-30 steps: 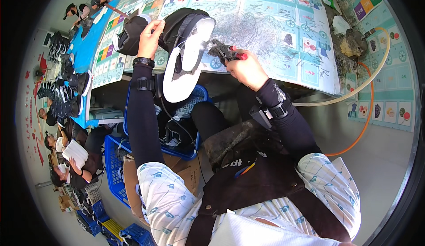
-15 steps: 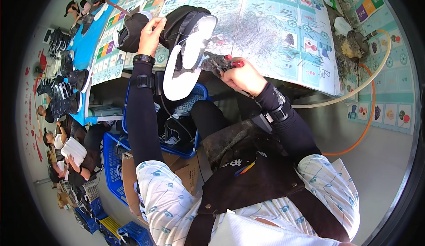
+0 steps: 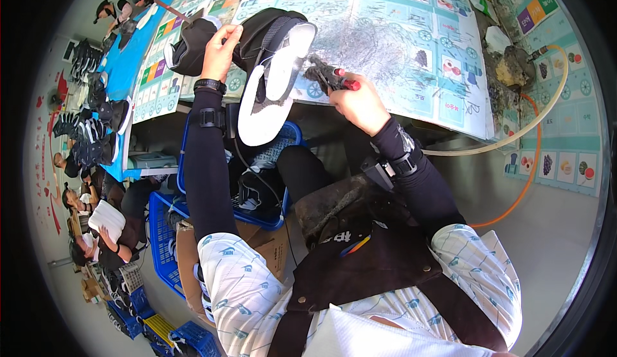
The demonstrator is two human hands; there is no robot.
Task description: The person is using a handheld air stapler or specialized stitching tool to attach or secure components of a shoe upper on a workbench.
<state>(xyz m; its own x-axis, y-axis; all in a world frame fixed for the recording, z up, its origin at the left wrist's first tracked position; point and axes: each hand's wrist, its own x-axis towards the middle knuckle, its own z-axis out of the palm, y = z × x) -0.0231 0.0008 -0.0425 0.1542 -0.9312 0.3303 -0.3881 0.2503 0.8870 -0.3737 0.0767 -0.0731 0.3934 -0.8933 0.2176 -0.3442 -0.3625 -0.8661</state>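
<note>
A black shoe (image 3: pixel 273 84) with a bright white sole is at the table's near edge, its rounded white end jutting past the edge toward me. My left hand (image 3: pixel 222 50) is closed, thumb and fingers pinched at the left side of the shoe's black upper. What lies exactly between the fingertips is hard to make out. Just right of the sole, my right hand (image 3: pixel 357 103) grips a grimy dark hand tool (image 3: pixel 321 74) with red knobs. A small gap separates the tool's dark head from the sole. Left of my left hand lies another black shoe (image 3: pixel 193 46).
The patterned table top (image 3: pixel 385 10) has a dark smudged patch. A pale hose (image 3: pixel 559 93) and an orange hose (image 3: pixel 530 183) curve at the right. Blue baskets (image 3: pixel 160 244) and a cardboard box (image 3: pixel 273 251) stand below left. Other people (image 3: pixel 109 225) sit beyond, beside shoes on a blue table (image 3: pixel 125 68).
My right hand has moved slightly right with the tool, whose head has drawn away from the sole's edge. My left hand and the shoe have hardly moved.
</note>
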